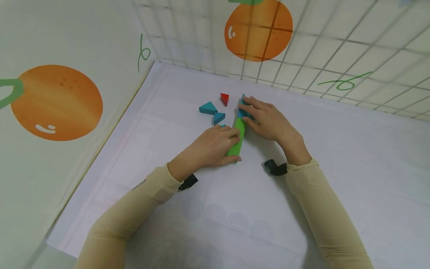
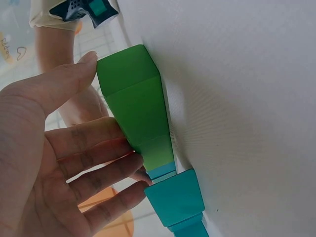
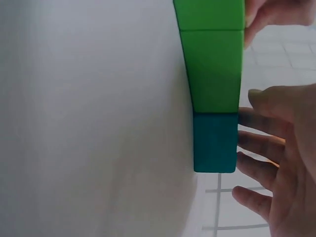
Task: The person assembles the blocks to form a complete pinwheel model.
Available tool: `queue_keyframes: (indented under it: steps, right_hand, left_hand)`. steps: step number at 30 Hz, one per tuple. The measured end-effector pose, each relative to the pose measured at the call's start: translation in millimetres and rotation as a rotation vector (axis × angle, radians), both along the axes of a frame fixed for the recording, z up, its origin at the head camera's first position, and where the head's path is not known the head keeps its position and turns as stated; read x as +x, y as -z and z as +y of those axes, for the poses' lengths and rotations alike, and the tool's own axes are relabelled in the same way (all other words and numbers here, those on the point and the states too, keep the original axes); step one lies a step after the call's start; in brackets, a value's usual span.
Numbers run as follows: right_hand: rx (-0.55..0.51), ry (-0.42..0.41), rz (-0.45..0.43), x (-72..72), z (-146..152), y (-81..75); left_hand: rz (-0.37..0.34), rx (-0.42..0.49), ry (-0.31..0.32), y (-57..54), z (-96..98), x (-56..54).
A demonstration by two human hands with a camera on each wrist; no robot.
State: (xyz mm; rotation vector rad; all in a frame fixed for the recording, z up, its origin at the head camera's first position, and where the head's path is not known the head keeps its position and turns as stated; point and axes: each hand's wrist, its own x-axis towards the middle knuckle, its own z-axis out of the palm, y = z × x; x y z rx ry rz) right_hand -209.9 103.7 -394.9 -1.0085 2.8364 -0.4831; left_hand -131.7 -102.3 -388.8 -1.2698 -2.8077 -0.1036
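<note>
Two green blocks (image 3: 212,69) lie end to end in a row, with a blue block (image 3: 216,143) against the far one's end. In the head view my left hand (image 1: 215,146) rests over the near part of the row, its thumb at the near end. Its fairly straight fingers touch the green side in the left wrist view, beside a separate teal block (image 2: 177,198). Fingers extended, my right hand (image 1: 268,120) touches the blue end of the row. Left of the row lie two blue triangular blocks (image 1: 208,108) and a red triangular block (image 1: 224,98).
A white sheet (image 1: 161,101) covers the work surface. Behind it stands a tiled wall (image 1: 336,45) with an orange print (image 1: 258,30), and another wall rises at the left. Dark devices (image 1: 275,167) sit at both wrists, close over the sheet.
</note>
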Motion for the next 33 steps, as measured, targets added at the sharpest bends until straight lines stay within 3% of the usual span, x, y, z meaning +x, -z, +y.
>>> queue_keyframes:
  steps: [22,33]
  right_hand:
    - [-0.019,-0.01,0.013,0.5,0.5,3.8]
    - [-0.015,-0.007,-0.05,1.1,2.2,4.2]
  left_hand:
    - [-0.007,-0.017,0.009,-2.1,1.7,-1.1]
    - [-0.011,0.013,0.013,0.2,2.3,-1.4]
